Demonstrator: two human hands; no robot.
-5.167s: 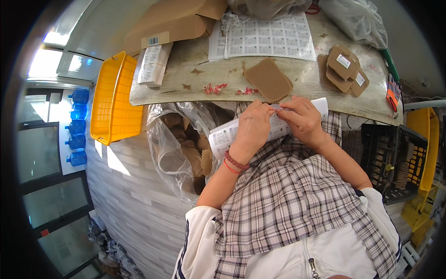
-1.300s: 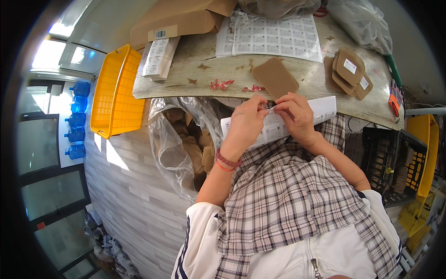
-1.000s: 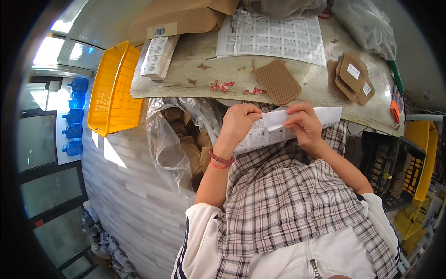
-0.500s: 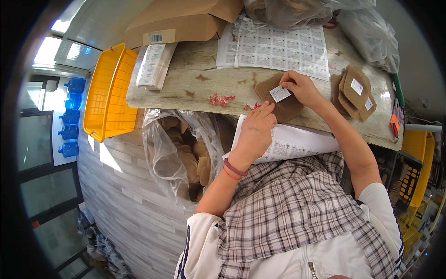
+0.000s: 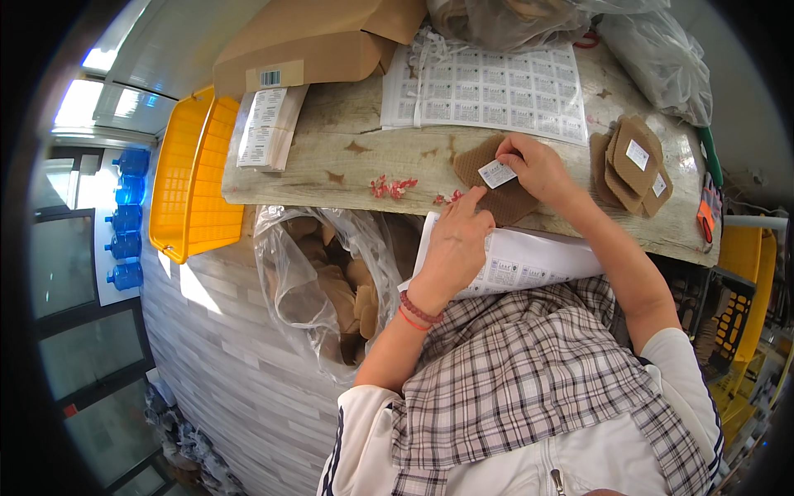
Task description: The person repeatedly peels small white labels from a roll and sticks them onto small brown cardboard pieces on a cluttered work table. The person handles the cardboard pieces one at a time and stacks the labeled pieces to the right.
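Note:
A brown textured pad (image 5: 509,203) with angled corners lies near the table's front edge. Between the thumb and fingers of my right hand (image 5: 536,172) is the edge of a white printed label (image 5: 495,174), held over the pad. Whether the label is fully down on the pad I cannot tell. My left hand (image 5: 457,241) rests palm down, fingers stretched out, its fingertips at the pad's near left edge beside the label. A sheet of printed labels (image 5: 538,255) lies at my lap, partly under the left hand. To the right, several similar pads (image 5: 633,175) are stacked, some with white labels.
More label sheets (image 5: 504,91) lie at the back, near a cardboard box (image 5: 318,41) and plastic bags (image 5: 662,70). Paper strips (image 5: 265,132) stand at the left. Below hangs a clear bag (image 5: 331,289) of brown pieces, beside a yellow basket (image 5: 213,178). Red-orange scissors (image 5: 707,211) lie right.
The label in my right hand has shifted slightly and turned a little over the pad. My left hand stays by the pad's edge. The whole view has shifted slightly.

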